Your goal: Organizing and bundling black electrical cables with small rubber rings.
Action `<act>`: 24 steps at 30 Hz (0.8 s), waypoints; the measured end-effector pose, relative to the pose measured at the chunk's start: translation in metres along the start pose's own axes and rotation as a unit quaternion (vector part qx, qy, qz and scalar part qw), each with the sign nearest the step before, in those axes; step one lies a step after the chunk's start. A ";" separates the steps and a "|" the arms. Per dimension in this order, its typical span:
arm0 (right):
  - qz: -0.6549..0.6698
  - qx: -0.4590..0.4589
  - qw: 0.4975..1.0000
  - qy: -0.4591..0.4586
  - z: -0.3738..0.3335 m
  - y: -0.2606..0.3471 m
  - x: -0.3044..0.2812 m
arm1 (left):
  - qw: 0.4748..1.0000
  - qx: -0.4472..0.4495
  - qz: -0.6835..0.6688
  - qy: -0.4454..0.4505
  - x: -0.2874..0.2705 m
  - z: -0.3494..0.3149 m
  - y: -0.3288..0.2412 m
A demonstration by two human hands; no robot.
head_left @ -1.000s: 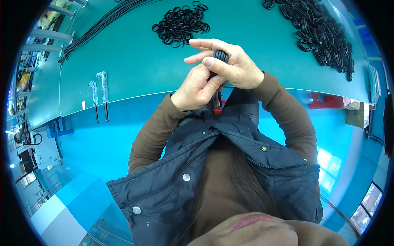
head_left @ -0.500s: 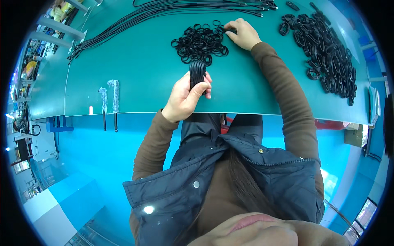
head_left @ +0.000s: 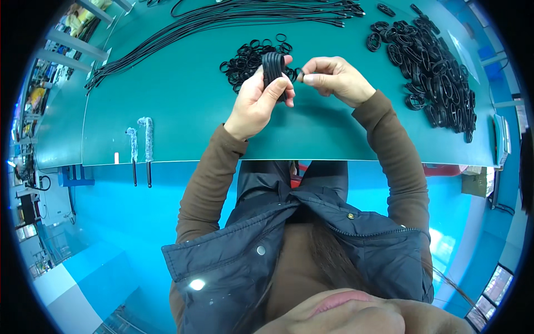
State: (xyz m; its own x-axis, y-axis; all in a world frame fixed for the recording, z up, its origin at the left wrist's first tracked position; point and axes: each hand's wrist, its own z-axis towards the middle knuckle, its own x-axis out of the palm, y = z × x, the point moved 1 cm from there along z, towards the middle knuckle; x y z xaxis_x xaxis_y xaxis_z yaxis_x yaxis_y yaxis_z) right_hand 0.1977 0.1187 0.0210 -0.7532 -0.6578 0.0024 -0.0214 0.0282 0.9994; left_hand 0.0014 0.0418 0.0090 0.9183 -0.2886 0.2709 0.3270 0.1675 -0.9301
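Observation:
A coiled black cable (head_left: 273, 68) stands upright in my left hand (head_left: 257, 104), its loops pressed together between thumb and fingers. Just to the right, my right hand (head_left: 337, 80) pinches a small black ring band (head_left: 298, 72) between thumb and fingertips, close beside the coil. Behind the coil lies a loose pile of the same black ring bands (head_left: 242, 62), partly hidden by the left hand and the cable.
Long straight black cables (head_left: 222, 15) stretch across the far side of the green table (head_left: 183, 111). A heap of coiled black cables (head_left: 439, 78) lies at the right. Two plastic-wrapped hooked rods (head_left: 147, 139) overhang the near edge at the left.
My right hand has come back from the pile's far right side toward the coil, bringing a ring band. My left hand has lifted the coiled cable slightly farther from me.

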 end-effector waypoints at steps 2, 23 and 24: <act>-0.002 0.004 0.999 0.039 -0.007 0.002 0.002 | 1.000 -0.015 -0.005 0.021 0.007 0.001 0.004; -0.001 -0.028 0.998 0.062 -0.065 0.016 0.021 | 0.987 -0.075 -0.126 0.062 0.023 -0.017 0.007; -0.002 -0.027 0.998 0.060 -0.066 0.016 0.019 | 0.987 -0.074 -0.128 0.064 0.025 -0.017 0.006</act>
State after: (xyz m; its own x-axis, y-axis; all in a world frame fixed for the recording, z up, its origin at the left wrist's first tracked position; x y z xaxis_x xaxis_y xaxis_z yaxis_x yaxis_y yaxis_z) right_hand 0.2260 0.0572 0.0394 -0.6685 -0.7437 0.0001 0.0148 -0.0132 0.9998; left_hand 0.0222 0.0201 0.0062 0.7715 -0.4215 0.4765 0.4990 -0.0638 -0.8643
